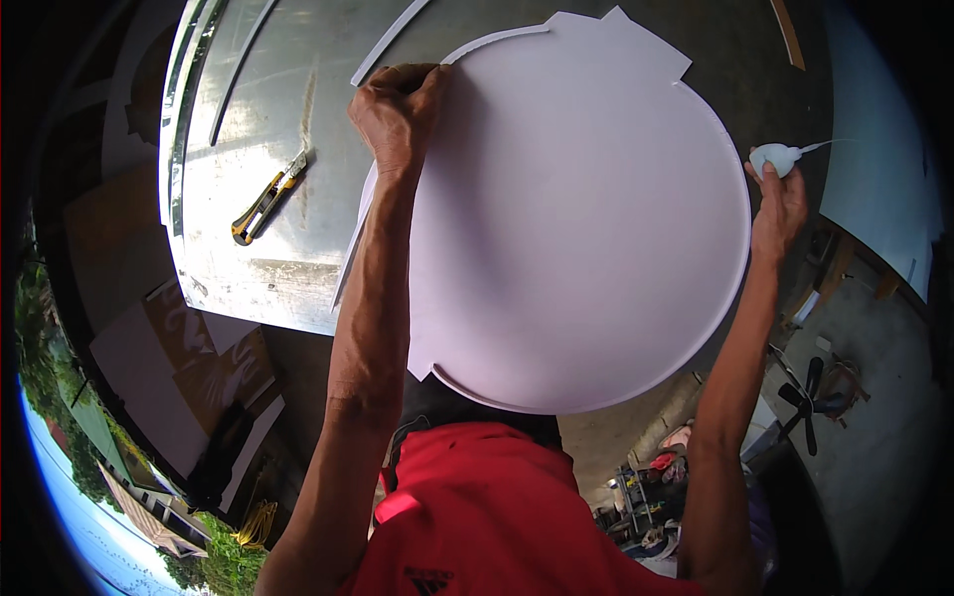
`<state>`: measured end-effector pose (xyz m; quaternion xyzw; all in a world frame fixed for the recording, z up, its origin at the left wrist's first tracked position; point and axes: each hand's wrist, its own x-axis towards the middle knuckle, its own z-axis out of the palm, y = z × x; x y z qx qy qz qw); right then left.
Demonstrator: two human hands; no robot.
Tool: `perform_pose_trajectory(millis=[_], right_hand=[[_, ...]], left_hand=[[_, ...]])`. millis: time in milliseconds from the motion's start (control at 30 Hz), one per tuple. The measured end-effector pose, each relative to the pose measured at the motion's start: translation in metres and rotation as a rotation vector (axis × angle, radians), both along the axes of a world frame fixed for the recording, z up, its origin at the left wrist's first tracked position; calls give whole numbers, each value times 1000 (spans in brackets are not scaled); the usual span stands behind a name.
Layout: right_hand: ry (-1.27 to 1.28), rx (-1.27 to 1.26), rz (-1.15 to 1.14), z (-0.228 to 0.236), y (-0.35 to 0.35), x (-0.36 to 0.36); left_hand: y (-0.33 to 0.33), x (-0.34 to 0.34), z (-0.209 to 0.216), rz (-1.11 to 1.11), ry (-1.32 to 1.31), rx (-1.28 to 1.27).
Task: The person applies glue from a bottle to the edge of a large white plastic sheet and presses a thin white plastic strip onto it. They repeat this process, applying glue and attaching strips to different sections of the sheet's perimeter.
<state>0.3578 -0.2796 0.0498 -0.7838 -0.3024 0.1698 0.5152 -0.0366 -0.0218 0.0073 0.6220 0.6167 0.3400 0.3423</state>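
A large round white panel point(596, 228) with angular tabs at its top and lower left lies in front of me. A narrow white strip point(500, 38) stands along part of its upper left rim. My left hand point(397, 117) is closed at that rim, its fingers pinching the strip's end; the fingertips are partly hidden. Off the panel's right edge, my right hand point(779, 211) grips a small white squeeze bottle point(771, 159) with a thin, pointed nozzle aimed to the right. The bottle is apart from the panel.
A yellow and black utility knife point(266, 204) lies on the shiny metal tabletop point(288, 283) at left. Thin strips point(390, 42) lie farther back. A light blue sheet point(882, 149) is at the far right. Black fan blades point(803, 402) and clutter point(646, 497) sit lower right.
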Motion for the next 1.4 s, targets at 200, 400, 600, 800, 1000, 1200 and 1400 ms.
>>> perform_pose_trajectory(millis=[200, 400, 600, 800, 1000, 1200, 1400], right_hand=[[214, -19, 327, 23, 15, -56], [265, -153, 490, 28, 45, -84], [324, -227, 534, 28, 82, -93], [325, -238, 604, 23, 109, -98], [263, -327, 642, 20, 127, -103], [263, -361, 654, 19, 134, -105], [266, -365, 638, 17, 136, -100]], left_hand=[[-1, -1, -1, -21, 12, 31], [-3, -3, -5, -32, -34, 38], [-3, -2, -2, -39, -5, 18], [-5, -2, -6, -39, -7, 65], [-5, -1, -7, -18, -43, 60], [-5, -3, -8, -19, -35, 59], [-5, -2, -10, -30, -29, 76]])
